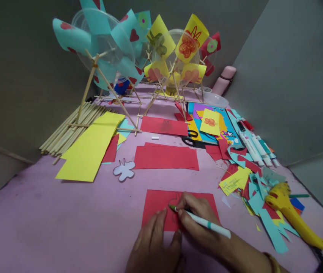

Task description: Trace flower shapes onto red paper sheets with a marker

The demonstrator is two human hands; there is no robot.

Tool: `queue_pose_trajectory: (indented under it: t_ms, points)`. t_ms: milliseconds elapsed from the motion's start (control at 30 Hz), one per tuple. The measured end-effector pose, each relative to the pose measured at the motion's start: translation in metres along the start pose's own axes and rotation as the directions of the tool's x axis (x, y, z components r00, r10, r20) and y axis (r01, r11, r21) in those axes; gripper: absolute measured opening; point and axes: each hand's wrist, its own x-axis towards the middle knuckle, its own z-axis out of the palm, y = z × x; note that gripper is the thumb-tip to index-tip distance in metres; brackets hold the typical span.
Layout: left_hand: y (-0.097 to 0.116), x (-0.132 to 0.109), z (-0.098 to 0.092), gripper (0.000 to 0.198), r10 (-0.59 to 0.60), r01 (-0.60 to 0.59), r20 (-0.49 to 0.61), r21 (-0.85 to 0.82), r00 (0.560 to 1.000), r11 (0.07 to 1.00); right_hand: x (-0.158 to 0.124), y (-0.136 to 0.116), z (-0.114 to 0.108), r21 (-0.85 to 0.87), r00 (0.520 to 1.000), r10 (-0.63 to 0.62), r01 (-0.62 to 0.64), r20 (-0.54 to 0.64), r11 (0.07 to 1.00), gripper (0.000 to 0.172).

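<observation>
My right hand [197, 216] grips a white marker pen [211, 224] with a green band, its green tip touching a piece of red paper [154, 203]. A partly drawn dark outline shows on that paper around the tip. My left hand [157, 242] lies flat with its fingers on the paper's lower left part, holding nothing. Beyond the paper, to the left, rests a pale butterfly cutout [124, 169]. Two or more red strips [167, 157] lie stacked farther back, and behind them another red strip [164, 126] carries a dark drawn figure.
Paper windmills on stick stands, one blue [95, 38] and one yellow [188, 41], rise at the back. Yellow sheets [90, 151] and wooden sticks [67, 132] lie left. Scissors [189, 138], paper scraps [256, 193], markers [254, 148] and a yellow glue gun [295, 216] lie right.
</observation>
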Motion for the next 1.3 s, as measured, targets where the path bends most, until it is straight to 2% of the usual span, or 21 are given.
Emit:
queue_pose_trajectory:
  t_ms: [133,333,633,1300]
  points:
    - [0.004,0.001,-0.005,0.037,-0.056,0.056,0.045,-0.007,0.997,0.998,0.001,-0.001,-0.001,-0.032,0.999,0.034,-0.035,-0.006,0.999,0.009]
    - [-0.002,0.003,-0.005,0.04,0.03,-0.03,0.022,0.019,0.999,0.999,0.0,-0.002,-0.003,-0.013,0.999,0.05,-0.05,0.006,0.999,0.008]
    - [-0.002,0.002,-0.003,0.042,0.033,-0.034,0.049,0.017,0.998,0.999,0.0,0.0,-0.005,0.032,0.998,0.059,-0.059,0.022,0.998,0.009]
    - [-0.002,0.002,-0.009,0.037,0.014,-0.014,0.035,0.0,0.999,1.0,0.0,-0.005,-0.011,-0.014,0.991,0.131,-0.131,0.021,0.991,0.008]
